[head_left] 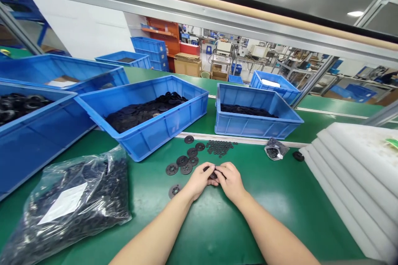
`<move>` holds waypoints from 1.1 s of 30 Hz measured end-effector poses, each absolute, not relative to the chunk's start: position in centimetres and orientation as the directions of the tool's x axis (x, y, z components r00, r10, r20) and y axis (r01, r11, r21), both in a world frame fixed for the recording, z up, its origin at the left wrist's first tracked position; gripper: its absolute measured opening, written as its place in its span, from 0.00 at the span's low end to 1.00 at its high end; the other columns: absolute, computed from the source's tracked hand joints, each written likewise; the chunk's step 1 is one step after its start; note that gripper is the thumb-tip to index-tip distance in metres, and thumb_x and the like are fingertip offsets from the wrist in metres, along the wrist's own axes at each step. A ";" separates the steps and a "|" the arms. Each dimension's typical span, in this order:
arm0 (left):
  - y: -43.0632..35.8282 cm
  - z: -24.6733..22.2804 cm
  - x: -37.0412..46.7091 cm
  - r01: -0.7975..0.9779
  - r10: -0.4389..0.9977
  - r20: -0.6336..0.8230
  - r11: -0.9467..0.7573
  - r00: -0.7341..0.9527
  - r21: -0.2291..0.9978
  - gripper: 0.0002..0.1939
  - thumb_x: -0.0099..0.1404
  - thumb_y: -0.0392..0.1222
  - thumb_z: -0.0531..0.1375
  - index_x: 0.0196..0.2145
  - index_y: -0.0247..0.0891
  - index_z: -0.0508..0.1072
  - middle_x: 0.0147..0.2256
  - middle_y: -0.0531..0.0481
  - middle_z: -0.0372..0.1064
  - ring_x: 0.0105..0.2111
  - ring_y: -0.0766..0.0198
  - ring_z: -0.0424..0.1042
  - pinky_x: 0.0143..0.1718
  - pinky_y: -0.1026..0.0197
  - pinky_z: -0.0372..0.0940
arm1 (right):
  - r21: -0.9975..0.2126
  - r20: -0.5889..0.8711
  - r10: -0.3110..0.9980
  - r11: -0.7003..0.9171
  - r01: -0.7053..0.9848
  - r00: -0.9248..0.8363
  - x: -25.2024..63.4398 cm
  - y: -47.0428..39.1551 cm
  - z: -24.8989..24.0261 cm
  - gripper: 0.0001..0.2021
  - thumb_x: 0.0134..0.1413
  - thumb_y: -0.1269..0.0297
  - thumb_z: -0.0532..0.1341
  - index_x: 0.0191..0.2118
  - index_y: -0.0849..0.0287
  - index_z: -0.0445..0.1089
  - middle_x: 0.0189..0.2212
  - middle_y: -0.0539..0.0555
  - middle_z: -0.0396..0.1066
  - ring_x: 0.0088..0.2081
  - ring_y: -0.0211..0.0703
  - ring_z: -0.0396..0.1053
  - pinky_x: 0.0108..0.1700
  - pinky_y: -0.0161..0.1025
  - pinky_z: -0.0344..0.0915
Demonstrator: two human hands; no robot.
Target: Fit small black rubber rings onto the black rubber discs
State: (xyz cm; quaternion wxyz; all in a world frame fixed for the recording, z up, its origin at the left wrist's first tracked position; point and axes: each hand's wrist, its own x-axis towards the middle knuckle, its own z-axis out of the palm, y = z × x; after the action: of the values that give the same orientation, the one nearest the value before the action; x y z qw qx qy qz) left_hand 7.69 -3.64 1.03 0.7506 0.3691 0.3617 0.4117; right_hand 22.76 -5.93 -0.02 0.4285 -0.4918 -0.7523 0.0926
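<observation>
Over the middle of the green table, my left hand (200, 179) and my right hand (229, 178) meet around a dark disc (212, 174). Fingers of both hands close on it and cover most of its surface. Several flat black discs with holes (186, 168) lie just left of my hands. One more disc (174, 191) sits nearer to me, partly behind my left wrist. Beyond my fingers is a scatter of small black rings (220, 147).
Blue bins of black parts (168, 122) (258, 126) line the back. A clear bag of black parts (102, 198) lies left, a small opened bag (275, 150) and a black part (298, 156) right. White foam sheets (342, 182) are stacked far right on the green table (224, 232).
</observation>
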 end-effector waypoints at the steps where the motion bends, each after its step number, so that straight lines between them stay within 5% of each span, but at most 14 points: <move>1: -3.6 1.0 7.7 -0.356 0.886 -0.241 0.390 0.395 0.849 0.22 0.54 0.56 0.69 0.33 0.35 0.70 0.25 0.52 0.71 0.23 0.67 0.72 0.28 0.62 0.72 | -0.568 0.546 0.824 0.498 0.655 -0.153 22.7 -5.9 0.0 0.11 0.65 0.64 0.57 0.43 0.54 0.77 0.33 0.55 0.71 0.37 0.44 0.69 0.42 0.43 0.69; 13: -3.1 1.3 7.0 -0.311 0.866 -0.285 0.426 0.410 0.849 0.22 0.48 0.49 0.74 0.31 0.33 0.70 0.23 0.46 0.74 0.24 0.64 0.75 0.26 0.65 0.71 | -0.596 0.520 0.840 0.485 0.640 -0.153 23.1 -6.0 0.0 0.11 0.63 0.65 0.57 0.42 0.54 0.77 0.33 0.55 0.71 0.37 0.43 0.69 0.41 0.41 0.69; 17: -2.4 1.8 6.5 -0.329 0.940 -0.248 0.317 0.235 0.890 0.20 0.48 0.48 0.71 0.31 0.33 0.70 0.25 0.44 0.75 0.22 0.63 0.75 0.23 0.66 0.68 | -0.506 0.550 0.832 0.403 0.763 -0.075 23.8 -5.2 -0.1 0.16 0.64 0.63 0.55 0.53 0.57 0.72 0.49 0.62 0.70 0.54 0.51 0.65 0.55 0.50 0.64; 21: -1.0 2.4 4.8 -0.315 0.983 -0.162 0.126 -0.092 0.941 0.14 0.53 0.44 0.65 0.34 0.34 0.69 0.30 0.44 0.76 0.28 0.59 0.78 0.30 0.59 0.72 | -0.343 0.313 0.943 0.224 0.912 -0.114 24.7 -3.4 -0.4 0.26 0.65 0.56 0.54 0.64 0.61 0.60 0.68 0.66 0.50 0.69 0.59 0.43 0.64 0.60 0.49; 23: -0.2 2.6 3.6 -0.187 0.962 -0.081 0.032 -0.259 0.982 0.13 0.54 0.41 0.60 0.38 0.35 0.69 0.36 0.44 0.77 0.31 0.59 0.78 0.33 0.57 0.72 | -0.287 0.163 0.967 0.237 0.928 -0.196 24.8 -2.9 -0.4 0.30 0.66 0.51 0.54 0.66 0.62 0.57 0.69 0.65 0.47 0.70 0.57 0.41 0.66 0.59 0.45; 26: 0.4 2.9 1.7 0.262 0.940 0.089 0.001 -0.331 0.965 0.13 0.57 0.39 0.57 0.41 0.37 0.71 0.36 0.46 0.76 0.34 0.59 0.76 0.38 0.56 0.69 | -0.264 0.084 0.961 0.277 0.924 -0.264 24.6 -3.2 -0.2 0.28 0.67 0.51 0.52 0.67 0.61 0.57 0.69 0.62 0.50 0.70 0.54 0.43 0.68 0.56 0.42; 29: 0.0 3.3 0.5 0.706 0.983 0.111 0.026 -0.147 0.708 0.10 0.59 0.47 0.60 0.36 0.38 0.72 0.32 0.46 0.74 0.36 0.55 0.74 0.39 0.56 0.66 | -0.260 0.106 0.955 0.297 0.919 -0.278 24.5 -4.5 0.1 0.24 0.68 0.58 0.52 0.64 0.61 0.61 0.67 0.61 0.54 0.68 0.56 0.48 0.66 0.55 0.47; 33: -1.2 3.5 0.2 0.922 0.995 -0.091 0.010 0.028 0.387 0.20 0.53 0.50 0.68 0.39 0.38 0.70 0.38 0.42 0.72 0.39 0.51 0.73 0.34 0.58 0.62 | -0.264 0.187 0.932 0.351 0.898 -0.309 24.6 -5.7 -0.2 0.18 0.66 0.67 0.52 0.56 0.59 0.71 0.61 0.61 0.64 0.60 0.56 0.60 0.58 0.53 0.59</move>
State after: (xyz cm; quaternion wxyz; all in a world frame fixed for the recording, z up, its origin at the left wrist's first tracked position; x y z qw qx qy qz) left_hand 0.23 -1.17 3.54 0.1731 0.6956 0.6892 0.1062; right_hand 24.58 -5.73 -0.17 0.1543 -0.5670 -0.8073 0.0551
